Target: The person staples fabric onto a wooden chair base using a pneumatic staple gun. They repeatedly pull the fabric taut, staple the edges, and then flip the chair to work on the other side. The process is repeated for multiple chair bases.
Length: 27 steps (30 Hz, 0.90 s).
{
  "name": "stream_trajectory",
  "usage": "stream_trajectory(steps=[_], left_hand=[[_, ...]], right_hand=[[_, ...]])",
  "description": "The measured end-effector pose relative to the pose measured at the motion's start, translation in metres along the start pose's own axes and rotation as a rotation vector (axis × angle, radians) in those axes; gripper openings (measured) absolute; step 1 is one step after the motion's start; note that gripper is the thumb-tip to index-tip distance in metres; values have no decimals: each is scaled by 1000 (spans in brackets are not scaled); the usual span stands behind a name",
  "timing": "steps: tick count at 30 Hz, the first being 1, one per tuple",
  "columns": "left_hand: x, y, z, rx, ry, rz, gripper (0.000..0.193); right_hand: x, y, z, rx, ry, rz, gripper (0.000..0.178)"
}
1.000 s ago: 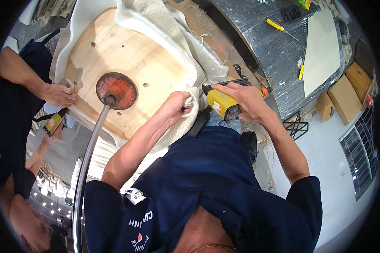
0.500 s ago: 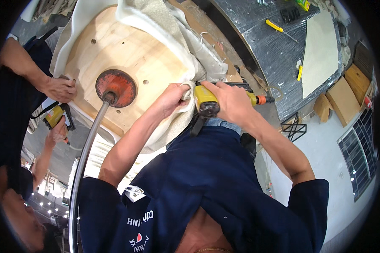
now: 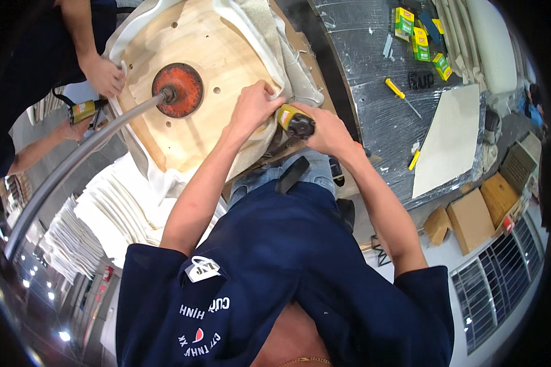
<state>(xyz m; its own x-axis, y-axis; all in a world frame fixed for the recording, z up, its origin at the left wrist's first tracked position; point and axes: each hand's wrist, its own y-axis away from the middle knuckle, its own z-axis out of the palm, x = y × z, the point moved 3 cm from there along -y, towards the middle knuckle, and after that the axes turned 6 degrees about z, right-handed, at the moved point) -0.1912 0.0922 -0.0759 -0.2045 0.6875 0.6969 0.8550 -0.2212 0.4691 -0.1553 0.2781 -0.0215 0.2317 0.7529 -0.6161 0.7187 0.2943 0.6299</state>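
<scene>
A pale wooden panel (image 3: 211,55) with several holes lies in front of me, ringed by white padding (image 3: 242,24) and beige fabric (image 3: 278,43). An orange-red round plate (image 3: 183,85) on the end of a metal rod (image 3: 98,144) rests against the panel. At the panel's right edge, my left hand (image 3: 254,107) is closed, its fingers curled on the edge of the fabric. My right hand (image 3: 330,131) grips a yellow and black staple gun (image 3: 295,122) beside the left fingertips. The gun's nose is hidden from view.
To the left, another person's hand (image 3: 106,76) touches the panel's edge; their other hand holds a second yellow staple gun (image 3: 82,110). A dark worktable (image 3: 373,92) carries a yellow screwdriver (image 3: 396,88), a cutter knife (image 3: 414,159), a beige sheet (image 3: 453,140) and small boxes (image 3: 404,23). Folded white fabric (image 3: 119,208) is stacked below left.
The view has shifted. My left hand has moved farther along the panel's edge, and the staple gun in my right hand has turned and followed it. The co-worker's gun has come nearer the panel.
</scene>
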Motion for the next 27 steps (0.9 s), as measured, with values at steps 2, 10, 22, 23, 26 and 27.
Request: stream_trajectory(steps=[2,10,22,23,26,27], left_hand=[[-1,3,4,-36,-78,-14,33],[41,10,13,198,-388,304,23],[-3,43,27,230,-397,183,27],[-9,43,30,264,-362,153,27],[-14,42,31,201,-312,80,27],[-16,41,31,200,-296,71,27]], right_hand=[[32,10,-3,-15,-98,-55,67],[65,14,-9,-35,-230,-234,69],[42,-12,-43,-200,189,-355,72],[36,-19,-45,-188,216,-386,74],[25,-29,-46,-209,319,-391,80],[16,-30,-46,-224,382,-361,80]])
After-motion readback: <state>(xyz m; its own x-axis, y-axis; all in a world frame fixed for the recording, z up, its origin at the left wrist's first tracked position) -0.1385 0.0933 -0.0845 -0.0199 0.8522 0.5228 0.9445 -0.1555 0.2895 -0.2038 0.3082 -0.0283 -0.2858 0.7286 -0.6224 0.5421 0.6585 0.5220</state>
